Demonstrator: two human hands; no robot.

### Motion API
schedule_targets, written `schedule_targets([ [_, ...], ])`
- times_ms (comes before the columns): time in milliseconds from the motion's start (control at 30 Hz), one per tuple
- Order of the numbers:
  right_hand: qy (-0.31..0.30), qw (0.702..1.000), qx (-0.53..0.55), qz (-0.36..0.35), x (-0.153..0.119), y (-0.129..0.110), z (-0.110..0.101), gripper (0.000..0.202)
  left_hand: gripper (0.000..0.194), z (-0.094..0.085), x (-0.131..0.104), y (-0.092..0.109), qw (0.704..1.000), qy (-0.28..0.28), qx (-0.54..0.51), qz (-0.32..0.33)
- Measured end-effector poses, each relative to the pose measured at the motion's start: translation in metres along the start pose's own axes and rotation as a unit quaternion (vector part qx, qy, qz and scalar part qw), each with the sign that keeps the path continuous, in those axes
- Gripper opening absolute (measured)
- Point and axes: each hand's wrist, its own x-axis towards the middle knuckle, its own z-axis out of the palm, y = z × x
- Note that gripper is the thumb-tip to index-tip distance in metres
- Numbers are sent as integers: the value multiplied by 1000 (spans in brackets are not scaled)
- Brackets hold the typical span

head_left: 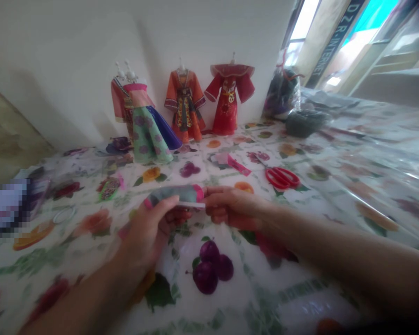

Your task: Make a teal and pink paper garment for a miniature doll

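Between my two hands is a small piece of grey-green cloth point(176, 191) with pink ends, a white strip point(191, 204) running along its near edge. My left hand point(157, 218) grips the cloth's left part, thumb on top and fingers curled beneath. At the other end, my right hand point(232, 204) pinches the pink end and the strip near its tip. Both hands are raised over the table's front middle. Some fingertips are hidden by the cloth. What the white strip is made of I cannot tell.
Doll dresses stand along the wall: a green-and-pink one point(148, 125), an orange one point(185, 107) and a red one point(228, 100). Red-handled scissors point(282, 178) and a pink strip point(239, 164) lie beyond my right hand. A dark bowl point(305, 123) sits farther back on the fruit-print tablecloth point(230, 302).
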Motion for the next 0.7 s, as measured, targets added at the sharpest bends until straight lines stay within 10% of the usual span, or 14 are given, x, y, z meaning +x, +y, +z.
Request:
schedule_targets([
  [700, -20, 999, -18, -43, 3, 7, -7, 20, 24, 5, -4, -3, 994, -45, -59, -79],
])
